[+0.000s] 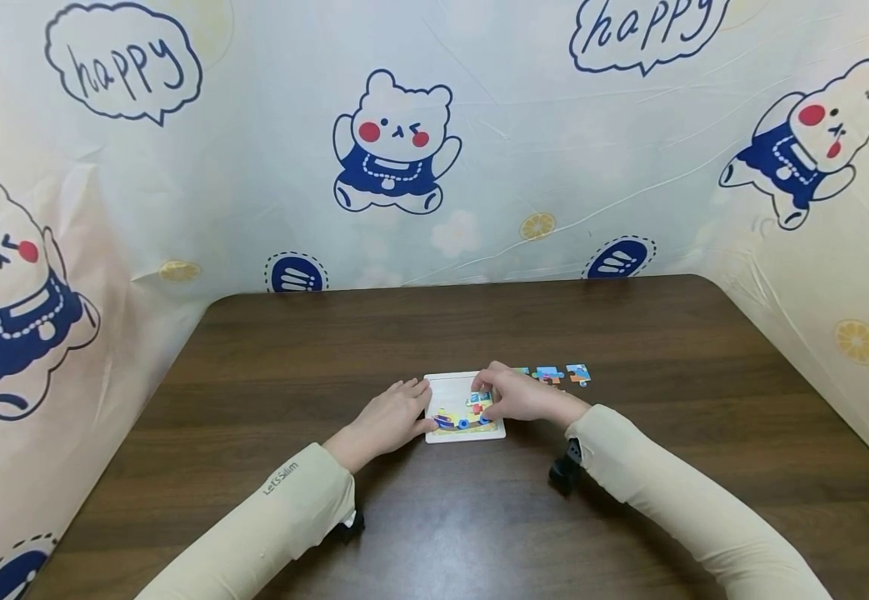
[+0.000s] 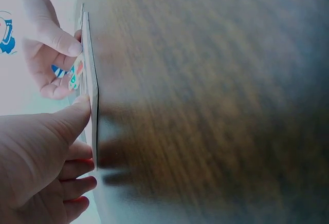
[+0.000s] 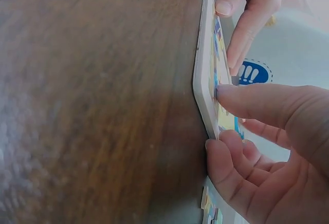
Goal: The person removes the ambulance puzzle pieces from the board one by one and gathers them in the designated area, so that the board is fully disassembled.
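A white-framed jigsaw puzzle board (image 1: 446, 385) lies flat on the table, its lower part filled with yellow and blue picture pieces. At the board's left edge, my left hand (image 1: 392, 417) rests with fingers fairly straight and the thumb touching the frame; the left wrist view shows this thumb (image 2: 77, 116) on the rim. Over the board's right side, my right hand (image 1: 520, 395) pinches a small colourful puzzle piece (image 2: 76, 72) between thumb and fingers, low against the board. In the right wrist view its thumb (image 3: 252, 100) touches the picture. My fingers partly hide the piece.
Loose puzzle pieces (image 1: 578, 373) lie in a row behind and right of the board, partly hidden by my right hand. The brown wooden table (image 1: 329, 342) meets a printed cloth backdrop (image 1: 494, 150) at its back and sides.
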`<state>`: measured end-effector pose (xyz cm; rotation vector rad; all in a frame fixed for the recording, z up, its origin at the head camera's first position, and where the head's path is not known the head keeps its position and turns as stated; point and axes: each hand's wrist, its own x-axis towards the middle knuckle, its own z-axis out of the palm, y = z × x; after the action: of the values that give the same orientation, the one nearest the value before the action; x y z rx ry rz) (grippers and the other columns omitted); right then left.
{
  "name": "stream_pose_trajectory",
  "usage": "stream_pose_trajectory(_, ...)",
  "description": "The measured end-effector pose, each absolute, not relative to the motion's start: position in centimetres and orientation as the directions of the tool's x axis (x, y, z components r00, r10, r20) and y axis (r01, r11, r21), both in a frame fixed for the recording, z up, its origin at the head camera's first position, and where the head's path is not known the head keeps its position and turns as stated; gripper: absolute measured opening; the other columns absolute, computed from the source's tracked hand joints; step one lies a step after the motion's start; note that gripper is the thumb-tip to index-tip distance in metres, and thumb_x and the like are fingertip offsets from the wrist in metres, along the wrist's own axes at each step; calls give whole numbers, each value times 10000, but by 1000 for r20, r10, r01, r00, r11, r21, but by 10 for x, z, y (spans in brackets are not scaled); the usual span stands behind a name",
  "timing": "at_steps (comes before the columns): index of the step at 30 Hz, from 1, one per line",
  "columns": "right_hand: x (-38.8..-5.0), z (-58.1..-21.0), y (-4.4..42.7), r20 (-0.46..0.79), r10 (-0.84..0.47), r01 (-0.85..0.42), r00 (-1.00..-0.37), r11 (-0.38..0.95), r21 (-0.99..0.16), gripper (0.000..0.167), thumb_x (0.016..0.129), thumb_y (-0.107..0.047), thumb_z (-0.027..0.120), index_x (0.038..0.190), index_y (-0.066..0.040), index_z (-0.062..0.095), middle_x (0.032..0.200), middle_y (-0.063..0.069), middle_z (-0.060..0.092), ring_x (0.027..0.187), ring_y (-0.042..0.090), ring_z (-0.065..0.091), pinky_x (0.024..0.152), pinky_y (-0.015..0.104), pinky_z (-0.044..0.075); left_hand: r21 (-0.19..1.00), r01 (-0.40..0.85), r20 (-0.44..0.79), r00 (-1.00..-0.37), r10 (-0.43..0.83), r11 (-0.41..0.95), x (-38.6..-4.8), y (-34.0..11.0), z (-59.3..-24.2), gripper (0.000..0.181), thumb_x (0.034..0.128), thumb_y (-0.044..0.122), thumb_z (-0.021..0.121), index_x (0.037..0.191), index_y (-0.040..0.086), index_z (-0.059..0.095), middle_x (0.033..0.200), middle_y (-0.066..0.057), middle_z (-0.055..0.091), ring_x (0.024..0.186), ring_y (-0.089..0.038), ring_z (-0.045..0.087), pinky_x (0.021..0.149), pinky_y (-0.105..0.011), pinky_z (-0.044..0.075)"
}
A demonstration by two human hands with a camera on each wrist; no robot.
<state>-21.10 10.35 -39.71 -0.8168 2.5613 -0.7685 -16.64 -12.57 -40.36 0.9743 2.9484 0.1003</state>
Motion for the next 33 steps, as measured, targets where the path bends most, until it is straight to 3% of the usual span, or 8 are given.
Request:
stream_pose_trajectory(4,-211,-397,105,-139,-633,-429,-762,654,-623,295,799,-50,707,1027,-124,534,936,52,474,697,179,472,594,281,414,76,594,-10,-803,596,801,-166,-126,-404,563,902,364,576,1255,-71,517,1331,-204,454,1253,-323,391,1026,-420,297)
stream_pose_trajectory(11,-214,-396,112,-84,-672,-422,-736,552,-720,233,845,68,577,1027,-76,597,716,43,506,549,181,508,510,288,466,74,596,-3,-802,598,800,-166,-125,-404,559,892,360,593,1243,-70,528,1321,-208,463,1244,-329,402,1017,-429,310)
stream_pose_trajectory(23,-217,-397,117,-165,-623,-220,-765,493,-842,200,868,72,548,1047,-2,597,761,116,526,577,220,599,562,362,535,74,586,-15,-809,588,807,-167,-125,-403,565,894,374,584,1247,-62,527,1329,-200,460,1248,-321,400,1022,-422,304)
stream_pose_trajectory(33,-215,-397,121,-147,-632,-249,-761,494,-833,44,848,40,599,869,3,609,729,87,569,616,208,561,592,378,527,74,608,14,-793,609,790,-166,-126,-405,542,888,347,603,1221,-76,540,1303,-222,476,1231,-338,416,1013,-437,312)
